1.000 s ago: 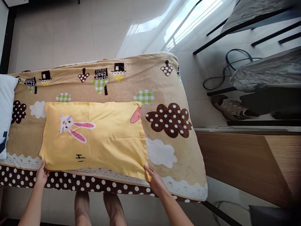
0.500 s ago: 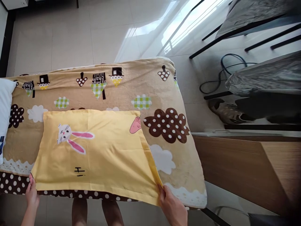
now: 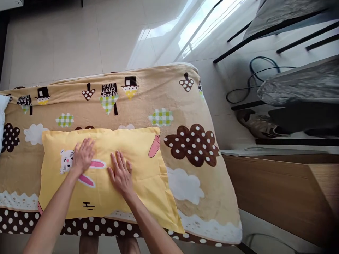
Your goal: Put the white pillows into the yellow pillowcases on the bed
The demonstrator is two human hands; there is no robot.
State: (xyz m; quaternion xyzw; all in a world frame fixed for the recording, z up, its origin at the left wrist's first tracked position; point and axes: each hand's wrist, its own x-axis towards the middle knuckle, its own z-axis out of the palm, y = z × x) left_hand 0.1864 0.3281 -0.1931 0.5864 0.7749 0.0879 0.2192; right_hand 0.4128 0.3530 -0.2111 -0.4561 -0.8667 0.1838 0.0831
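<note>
A yellow pillowcase (image 3: 143,190) with a rabbit face, pink ears and the letters "Hi" lies spread on a beige patterned blanket (image 3: 143,95). My left hand (image 3: 84,153) rests palm down on its upper left part, over the edge of the rabbit print, fingers slightly blurred. Flat on the middle of the cloth, just right of the pink ears, lies my right hand (image 3: 121,174) with its fingers spread. Neither hand grips the fabric. The lower right corner of the pillowcase reaches over the blanket's dotted brown border.
A white pillow (image 3: 3,109) shows at the left edge. On the right stand a wooden cabinet (image 3: 270,187) and dark-legged racks with grey covers (image 3: 304,83). A coiled cable (image 3: 250,83) and a shoe (image 3: 255,125) lie on the tiled floor.
Both hands have let go of the pillowcase's two near corners and moved inward onto its top, now lying flat. The cloth's near edge has settled on the blanket.
</note>
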